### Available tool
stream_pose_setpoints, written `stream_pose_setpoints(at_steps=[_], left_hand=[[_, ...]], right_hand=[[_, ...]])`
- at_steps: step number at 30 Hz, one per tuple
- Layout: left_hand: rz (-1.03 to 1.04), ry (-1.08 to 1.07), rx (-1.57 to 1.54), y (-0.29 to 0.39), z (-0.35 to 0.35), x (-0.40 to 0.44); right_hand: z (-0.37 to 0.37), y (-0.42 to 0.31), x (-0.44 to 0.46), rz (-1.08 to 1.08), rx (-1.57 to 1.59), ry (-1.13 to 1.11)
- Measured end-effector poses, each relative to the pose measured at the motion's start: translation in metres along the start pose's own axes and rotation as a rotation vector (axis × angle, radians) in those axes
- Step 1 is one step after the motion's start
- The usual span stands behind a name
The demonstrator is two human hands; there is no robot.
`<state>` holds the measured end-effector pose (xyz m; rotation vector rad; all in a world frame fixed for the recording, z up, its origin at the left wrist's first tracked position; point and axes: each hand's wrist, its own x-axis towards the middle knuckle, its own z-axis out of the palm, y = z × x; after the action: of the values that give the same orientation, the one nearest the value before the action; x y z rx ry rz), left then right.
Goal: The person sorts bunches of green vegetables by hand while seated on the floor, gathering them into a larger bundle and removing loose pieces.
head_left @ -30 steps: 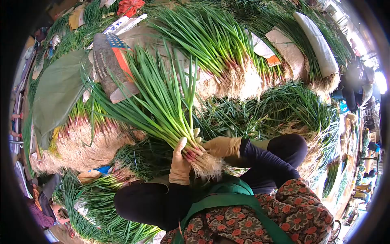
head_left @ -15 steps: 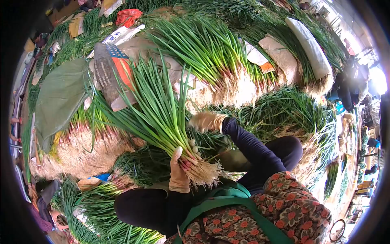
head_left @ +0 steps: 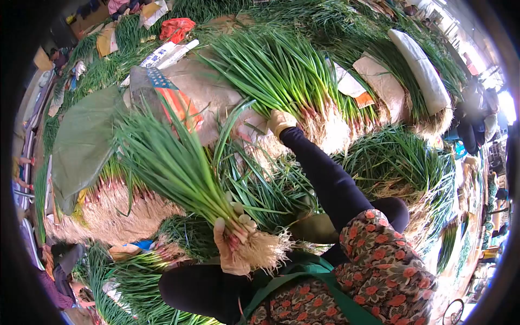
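Head view: at left of frame, olive sheet (head_left: pixel 85 143) is covering part of rooted onion row (head_left: pixel 116 203). Rightward, printed sack (head_left: pixel 170 100) is lying behind onion bunch (head_left: pixel 187 176). Left of lower centre, we are holding bunch aslant, leaves pointing upper left, roots lower right; gloved left hand (head_left: pixel 232 248) is clasping its stems. Upper centre, we are extending gloved right hand (head_left: pixel 281 122) to onion heap (head_left: pixel 284 78); fingers partly hidden, grasp we cannot tell. Upper right, pale roll (head_left: pixel 421 70) is resting on onions.
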<state>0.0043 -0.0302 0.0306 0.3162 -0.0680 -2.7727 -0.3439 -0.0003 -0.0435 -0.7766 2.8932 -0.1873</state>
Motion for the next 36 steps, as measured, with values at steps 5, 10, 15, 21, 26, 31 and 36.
stream_pose_setpoints(at_steps=[5, 10, 15, 21, 26, 31, 36], left_hand=[[-0.097, 0.136, 0.027, -0.005, -0.007, 0.0], [-0.073, 0.172, 0.158, -0.008, -0.018, 0.007], [-0.084, 0.186, 0.212, -0.008, -0.023, 0.004], [-0.075, 0.211, 0.224, -0.009, -0.033, 0.003], [-0.03, 0.25, 0.271, -0.01, -0.027, 0.005], [-0.071, 0.218, 0.269, -0.018, -0.043, 0.016], [-0.044, 0.229, 0.387, -0.02, -0.037, 0.013]], right_hand=[[0.053, 0.037, 0.0, -0.473, 0.244, -0.464], [0.104, 0.097, -0.047, -0.302, 1.444, -0.704], [0.135, 0.128, -0.026, -0.288, 1.058, -0.521], [0.083, 0.081, -0.018, -0.87, 0.671, 0.071], [0.031, 0.044, -0.08, -0.756, -0.934, 0.248], [0.128, 0.066, -0.155, -0.698, -0.311, -0.364], [0.08, 0.012, -0.178, 0.036, 0.44, -0.415]])
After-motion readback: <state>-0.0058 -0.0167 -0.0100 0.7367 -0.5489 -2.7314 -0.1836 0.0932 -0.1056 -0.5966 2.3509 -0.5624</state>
